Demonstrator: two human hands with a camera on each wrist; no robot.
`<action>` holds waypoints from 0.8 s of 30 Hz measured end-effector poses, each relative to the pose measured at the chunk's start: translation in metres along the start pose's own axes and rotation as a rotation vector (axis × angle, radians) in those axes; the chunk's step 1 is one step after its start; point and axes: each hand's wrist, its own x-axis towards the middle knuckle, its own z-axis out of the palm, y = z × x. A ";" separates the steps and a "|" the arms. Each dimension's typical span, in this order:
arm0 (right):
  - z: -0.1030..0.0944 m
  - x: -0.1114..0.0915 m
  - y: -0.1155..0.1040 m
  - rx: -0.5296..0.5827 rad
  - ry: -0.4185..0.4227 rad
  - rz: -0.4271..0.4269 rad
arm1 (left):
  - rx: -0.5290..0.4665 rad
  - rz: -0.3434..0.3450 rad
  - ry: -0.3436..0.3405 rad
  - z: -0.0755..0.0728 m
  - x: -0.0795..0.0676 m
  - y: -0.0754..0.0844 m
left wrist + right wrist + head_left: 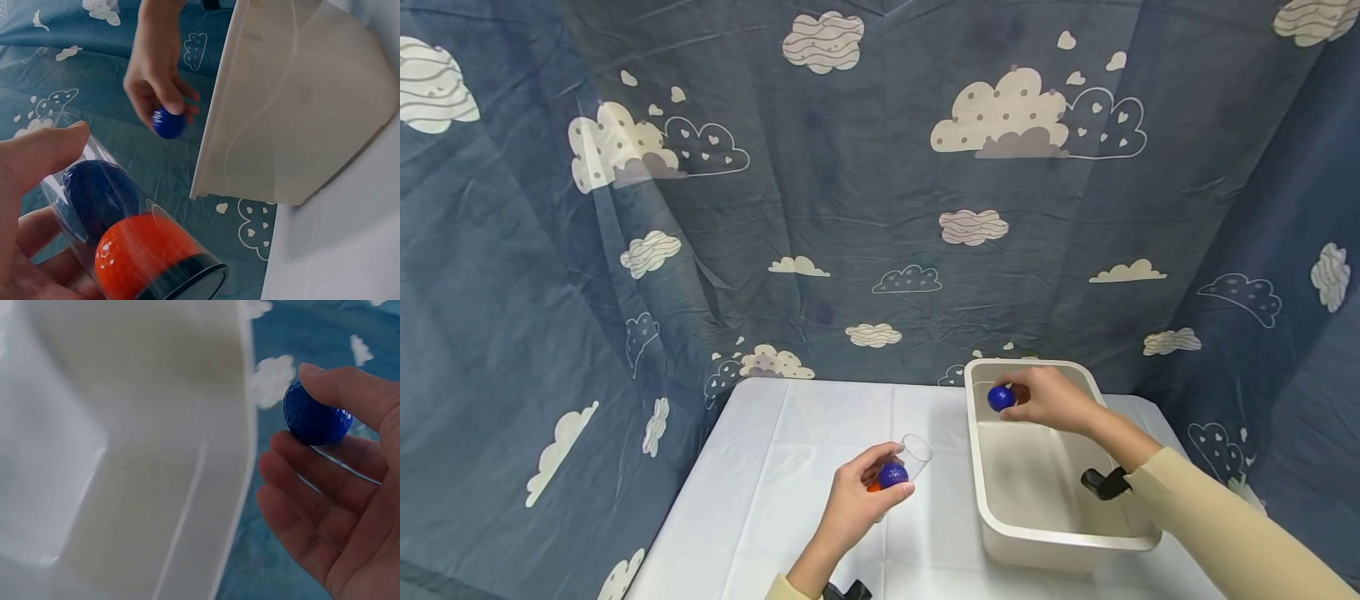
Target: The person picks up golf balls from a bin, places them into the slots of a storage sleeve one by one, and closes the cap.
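Note:
My left hand (pixel 857 492) grips a clear plastic tube (pixel 917 454) over the table, tilted with its open end up. Inside, an orange golf ball (pixel 144 253) sits at the dark-capped bottom and a blue golf ball (pixel 100 194) rests on top of it. Above the far part of a cream plastic bin (pixel 1037 467), my right hand (pixel 1048 400) pinches another blue golf ball (pixel 317 415) between thumb and fingers. That ball is above the level of the bin's rim in the left wrist view.
The bin stands on the right side of a table with a white cloth (pixel 805 467). A dark blue curtain (pixel 850 192) with cloud prints hangs behind and at both sides. Each wrist wears a black strap (pixel 1105 483).

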 end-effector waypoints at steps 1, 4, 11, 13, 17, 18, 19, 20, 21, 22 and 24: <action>-0.001 -0.002 -0.005 0.012 0.002 0.002 | 0.000 -0.003 0.000 0.000 0.000 0.000; -0.006 -0.006 -0.024 0.078 -0.010 0.012 | -0.010 -0.004 0.001 0.001 -0.001 -0.001; -0.011 -0.013 -0.068 0.219 -0.050 -0.085 | 0.020 -0.016 -0.007 0.003 -0.001 -0.003; -0.010 -0.014 -0.080 0.239 -0.061 -0.112 | 0.034 -0.016 -0.008 0.003 -0.001 -0.004; -0.006 -0.016 -0.100 0.271 -0.078 -0.155 | 0.055 -0.022 -0.008 0.002 -0.002 -0.003; -0.004 -0.016 -0.104 0.276 -0.084 -0.164 | 0.057 -0.022 -0.009 0.002 -0.002 -0.003; -0.003 -0.015 -0.107 0.281 -0.089 -0.176 | 0.057 -0.021 -0.011 0.002 -0.002 -0.003; -0.001 -0.015 -0.111 0.279 -0.093 -0.186 | 0.055 -0.023 -0.014 0.001 -0.002 -0.002; 0.000 -0.015 -0.114 0.274 -0.095 -0.197 | 0.054 -0.021 -0.018 0.001 -0.003 -0.002; 0.002 -0.015 -0.116 0.271 -0.097 -0.207 | 0.053 -0.018 -0.020 0.001 -0.003 -0.002; 0.005 -0.014 -0.120 0.259 -0.099 -0.222 | 0.049 -0.017 -0.026 0.001 -0.004 -0.001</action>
